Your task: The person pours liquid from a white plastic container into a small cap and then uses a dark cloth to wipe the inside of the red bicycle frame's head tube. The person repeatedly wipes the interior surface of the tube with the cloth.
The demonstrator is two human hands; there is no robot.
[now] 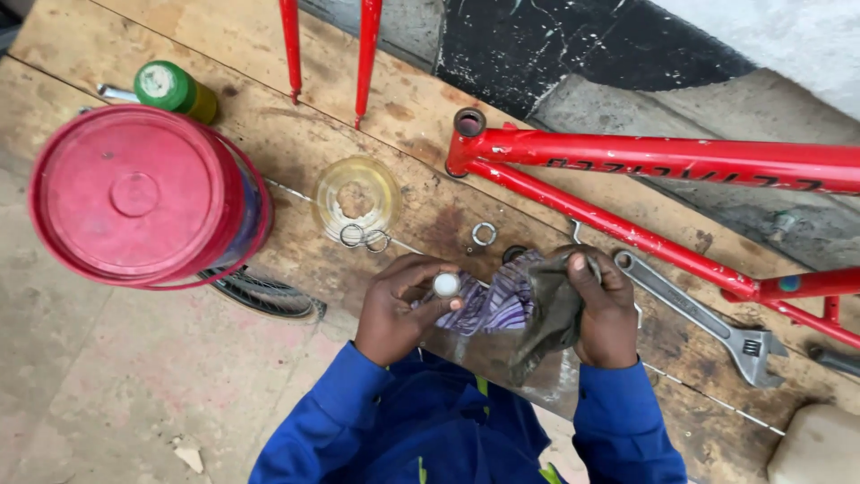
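Right hand [607,309] was mostly wrapped in a dirty striped rag [520,305]; what it gripped inside could not be made out. Left hand [403,305] pinched a small round whitish part [446,285] between thumb and fingers, touching the rag's edge, above the wooden bench [269,134]. Nearby lay a metal ring [484,234], clear glass bowl [356,197], adjustable wrench [708,318], red bicycle frame [663,161] cut off at right, and red bucket [143,197].
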